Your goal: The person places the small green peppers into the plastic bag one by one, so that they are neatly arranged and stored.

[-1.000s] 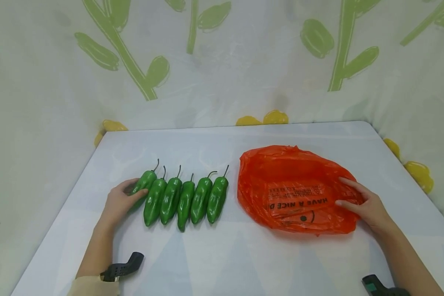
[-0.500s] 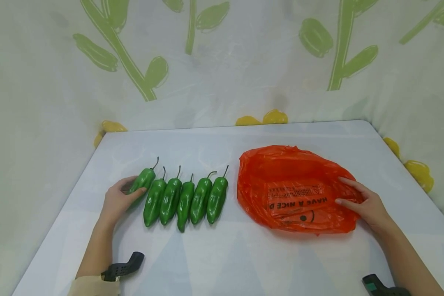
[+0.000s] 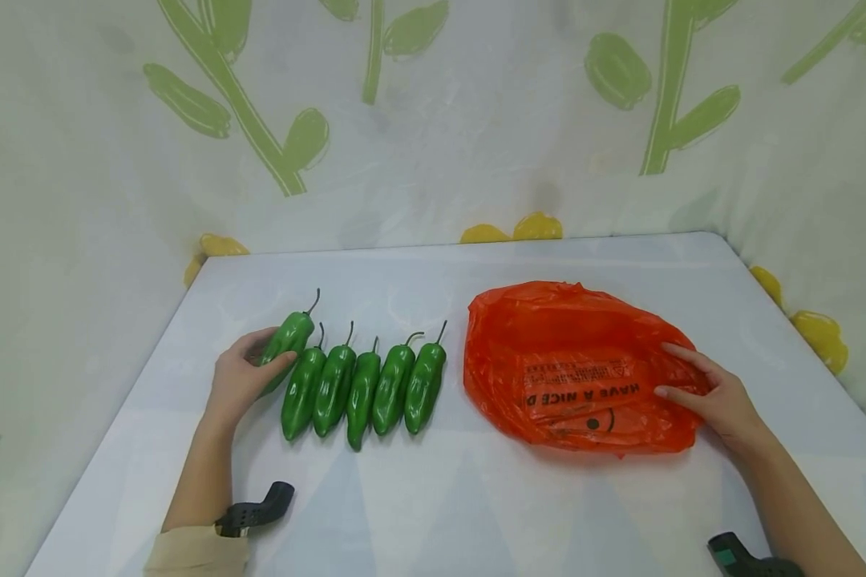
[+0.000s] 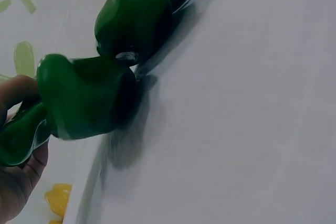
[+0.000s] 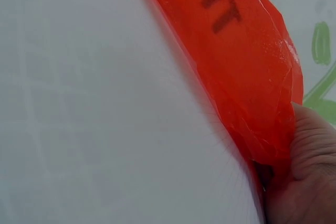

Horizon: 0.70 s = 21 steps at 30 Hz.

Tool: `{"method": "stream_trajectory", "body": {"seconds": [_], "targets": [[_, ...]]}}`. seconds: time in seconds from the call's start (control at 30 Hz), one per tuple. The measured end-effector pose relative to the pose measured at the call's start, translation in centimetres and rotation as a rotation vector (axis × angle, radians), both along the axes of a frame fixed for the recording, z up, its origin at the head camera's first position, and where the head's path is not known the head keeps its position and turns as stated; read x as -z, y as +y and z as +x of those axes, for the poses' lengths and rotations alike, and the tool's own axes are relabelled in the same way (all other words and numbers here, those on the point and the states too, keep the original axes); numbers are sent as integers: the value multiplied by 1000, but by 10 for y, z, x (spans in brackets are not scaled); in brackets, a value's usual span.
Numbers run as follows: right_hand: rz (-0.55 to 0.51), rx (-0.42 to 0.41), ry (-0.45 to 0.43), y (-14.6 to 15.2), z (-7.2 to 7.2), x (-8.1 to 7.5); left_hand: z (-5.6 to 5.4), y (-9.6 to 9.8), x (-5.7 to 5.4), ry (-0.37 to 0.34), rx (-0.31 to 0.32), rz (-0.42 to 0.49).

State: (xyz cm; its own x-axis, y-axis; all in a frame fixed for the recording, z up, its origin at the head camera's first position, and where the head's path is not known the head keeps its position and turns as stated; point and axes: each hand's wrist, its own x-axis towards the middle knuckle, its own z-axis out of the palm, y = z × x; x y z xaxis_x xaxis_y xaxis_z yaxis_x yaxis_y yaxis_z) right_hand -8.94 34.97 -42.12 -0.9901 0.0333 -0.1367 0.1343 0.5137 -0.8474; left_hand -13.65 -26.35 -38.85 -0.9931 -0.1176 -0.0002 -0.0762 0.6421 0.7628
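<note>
- Got a green pepper [image 3: 293, 332] gripped in left hand [image 3: 236, 381], frame left
- Pinching red bag [image 3: 576, 373] with right hand [image 3: 725, 410], frame right
- Plus five peppers [image 3: 363, 389], mid-left

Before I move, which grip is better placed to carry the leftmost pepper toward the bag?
Probably the left: the left grip holds the leftmost pepper. The right grip holds the red bag at its right end, with the other five peppers lying between the two.
</note>
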Motion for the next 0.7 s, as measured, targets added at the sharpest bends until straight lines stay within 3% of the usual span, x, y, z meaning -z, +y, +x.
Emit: {"method": "stream_trajectory", "body": {"seconds": [0.33, 0.7], "targets": [[13, 0, 0, 3, 0, 0, -11, 21, -5, 45, 1, 70], [25, -17, 20, 2, 0, 2, -14, 34, -11, 101, 33, 87]]}}
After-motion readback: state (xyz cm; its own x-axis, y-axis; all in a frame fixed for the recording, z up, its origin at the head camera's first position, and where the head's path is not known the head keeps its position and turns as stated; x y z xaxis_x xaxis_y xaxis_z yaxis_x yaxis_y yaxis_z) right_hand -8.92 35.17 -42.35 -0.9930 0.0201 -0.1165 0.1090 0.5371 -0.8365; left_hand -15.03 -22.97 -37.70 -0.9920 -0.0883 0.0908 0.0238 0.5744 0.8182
